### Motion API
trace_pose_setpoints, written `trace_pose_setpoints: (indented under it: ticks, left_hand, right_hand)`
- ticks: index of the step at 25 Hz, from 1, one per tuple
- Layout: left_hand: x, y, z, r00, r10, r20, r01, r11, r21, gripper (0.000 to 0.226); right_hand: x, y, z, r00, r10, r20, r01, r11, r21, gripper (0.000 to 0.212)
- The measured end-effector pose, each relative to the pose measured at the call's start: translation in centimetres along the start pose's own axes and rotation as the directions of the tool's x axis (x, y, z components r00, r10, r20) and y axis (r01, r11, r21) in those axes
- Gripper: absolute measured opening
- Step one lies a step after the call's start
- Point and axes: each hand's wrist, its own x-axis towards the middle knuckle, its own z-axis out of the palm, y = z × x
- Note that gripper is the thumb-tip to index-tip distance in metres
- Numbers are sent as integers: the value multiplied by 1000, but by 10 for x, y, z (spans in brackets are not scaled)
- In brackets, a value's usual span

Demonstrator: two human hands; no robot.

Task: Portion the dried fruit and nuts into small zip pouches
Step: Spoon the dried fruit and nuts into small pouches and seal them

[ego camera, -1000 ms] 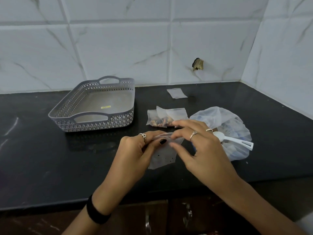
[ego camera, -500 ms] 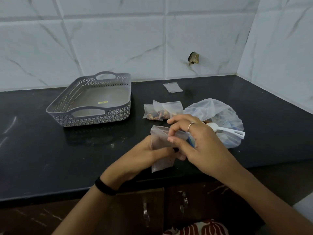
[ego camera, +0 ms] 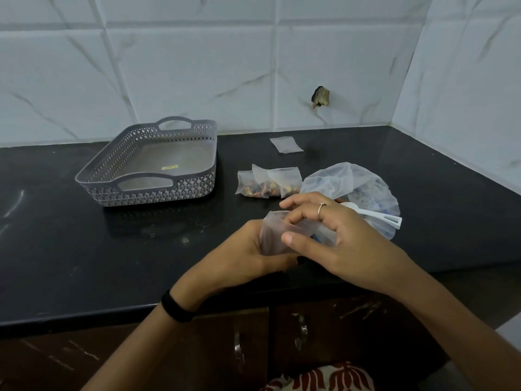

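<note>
1. Left hand [ego camera: 245, 249]: at 6 o'clock of the black countertop [ego camera: 84, 249], just above its front edge; it grasps a small translucent zip pouch [ego camera: 275, 238] from behind and below, fingers curled round the pouch's back; a black band sits on the wrist.
2. Right hand [ego camera: 341, 238]: at 3 o'clock of the left hand and touching the same pouch; thumb pressed on the near face, curled fingers hooked over the top edge, so the pouch is pinched between them; a ring shows on one finger.
3. Zip pouch: held upright between both hands, clear of the countertop; contents cannot be told.
4. Filled pouches [ego camera: 267, 183]: a cluster lying on the countertop at 12 o'clock of the hands, dried fruit and nuts visible inside.
5. Large clear bag [ego camera: 352, 179]: at 2 o'clock of the hands, just beside the filled pouches; a white scoop [ego camera: 375, 217] rests on it.
6. Grey lattice tray [ego camera: 146, 193]: at 10 o'clock; well apart from the hands.
7. Flat empty pouch [ego camera: 286, 144]: at 12 o'clock, near the tiled wall.
</note>
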Motion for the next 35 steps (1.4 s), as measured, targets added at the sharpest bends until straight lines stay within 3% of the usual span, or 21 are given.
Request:
trace_pose_setpoints:
  ticks: [2,5,8,10,12,13,15,17,20,24,27,29,32,35]
  left_hand:
    - [2,-1,1,999,11,-36,-10,1000,19,24]
    - [3,-2,1,999,9,-43,-6,998,70,25]
    - [3,-4,2,999,-19,-38,22,997,80,29]
    - [2,-5,3,997,-60,-52,64,995,75,41]
    - [2,-7,4,994,-80,-79,89,990,108,54]
    - [2,-6,6,991,-86,-104,98,989,115,56]
    - [1,-3,10,979,-95,-178,116,986,116,51]
    - [2,-1,16,967,-100,-236,129,986,109,50]
    - [8,-1,28,963,-104,-247,126,989,72,57]
    - [22,-1,45,926,-160,-342,174,985,12,47]
    - [33,2,61,856,-211,-472,220,975,-36,44]
    - [42,5,68,807,-256,-532,264,962,-61,49]
    - [54,6,69,789,-317,-526,329,941,-73,63]
    - [61,9,69,767,-366,-526,401,914,-51,59]
  right_hand:
    - [0,-2,1,1000,-13,17,14,999,-38,15]
    - [0,-6,-3,997,21,80,-27,996,81,21]
    - [-1,-9,-6,996,5,84,-11,998,67,21]
    - [-5,-11,-12,1000,-13,-17,14,997,78,17]
    - [-11,-7,-27,978,34,-208,-9,993,119,11]
    - [-13,0,-38,944,47,-327,-37,999,37,11]
    - [-15,24,-61,885,45,-464,-203,934,-295,13]
    - [-15,51,-75,884,150,-442,-376,791,-483,17]
    - [-17,72,-73,872,312,-377,-479,707,-521,20]
    - [-13,79,-68,857,362,-367,-507,721,-472,27]
    - [-7,77,-69,866,394,-307,-498,734,-462,28]
    - [-6,74,-70,863,393,-317,-501,741,-448,23]
    - [-4,69,-74,852,323,-413,-508,703,-498,15]
    - [3,66,-74,871,231,-434,-473,636,-610,19]
